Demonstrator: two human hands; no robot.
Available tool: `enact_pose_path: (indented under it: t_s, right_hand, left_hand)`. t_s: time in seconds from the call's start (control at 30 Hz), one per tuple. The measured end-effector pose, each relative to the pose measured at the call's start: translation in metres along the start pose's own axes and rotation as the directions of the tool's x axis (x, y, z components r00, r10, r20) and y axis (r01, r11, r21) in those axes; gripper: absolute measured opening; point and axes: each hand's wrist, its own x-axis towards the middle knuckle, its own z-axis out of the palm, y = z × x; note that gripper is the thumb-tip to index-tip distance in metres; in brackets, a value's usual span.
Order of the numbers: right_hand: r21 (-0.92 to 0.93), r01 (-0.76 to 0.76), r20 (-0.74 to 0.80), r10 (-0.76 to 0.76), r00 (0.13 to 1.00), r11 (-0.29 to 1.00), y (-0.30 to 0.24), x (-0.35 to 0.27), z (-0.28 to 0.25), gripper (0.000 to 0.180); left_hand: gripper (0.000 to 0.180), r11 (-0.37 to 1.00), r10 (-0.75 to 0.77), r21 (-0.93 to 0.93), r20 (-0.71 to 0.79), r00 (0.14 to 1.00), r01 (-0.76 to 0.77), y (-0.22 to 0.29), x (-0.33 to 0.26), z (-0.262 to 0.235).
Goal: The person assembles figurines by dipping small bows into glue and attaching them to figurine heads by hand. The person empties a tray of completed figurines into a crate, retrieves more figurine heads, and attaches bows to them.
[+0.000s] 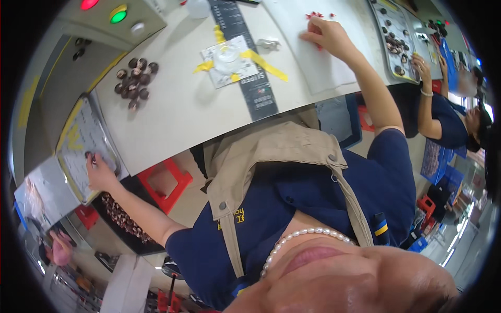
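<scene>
My left hand [101,175] is over a shallow tray [83,128] at the left edge of the table. Its fingertips pinch a small dark brown ball [88,155] with a pale patch. Out to the right, my right hand [330,39] bends down onto a white sheet [300,62]. Thumb and fingers come together there among small red pieces [314,15]; what they hold, if anything, is hidden. Between my hands, a clear round dish [228,61] sits on a square card [215,78], fixed with yellow tape [269,65].
A cluster of brown balls [134,83] lies on the table at left. A dark printed strip [258,96] crosses beneath the card, with a crumpled silvery bit [269,44] beside it. A box with lights [118,15] stands at back left. Another person [443,120] works at right near a ball-filled tray [389,15].
</scene>
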Motion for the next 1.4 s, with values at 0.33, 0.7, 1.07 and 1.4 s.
enact_pose_path:
  t_s: [0.33,0.7,1.07,1.4]
  right_hand:
    - [0.322,0.034,-0.014,-0.031,0.999,0.946,-0.035,-0.012,-0.009,0.011]
    - [0.628,0.228,-0.155,-0.168,0.974,0.744,-0.133,-0.029,0.031,0.011]
    - [0.128,0.463,-0.446,-0.366,0.817,0.877,-0.189,0.013,0.057,0.01]
    - [-0.184,0.568,-0.5,-0.573,0.649,0.803,-0.194,0.022,0.068,0.011]
  left_hand:
    - [0.028,0.594,0.672,-0.503,-0.118,0.731,-0.628,0.18,0.009,-0.014]
    - [0.025,0.336,0.526,-0.929,0.046,0.849,-0.158,0.207,-0.042,-0.038]
    - [0.031,-0.153,0.684,-0.594,0.512,0.519,0.789,0.192,-0.129,-0.038]
    - [0.03,-0.226,0.681,-0.437,0.569,0.461,0.871,0.197,-0.125,-0.035]
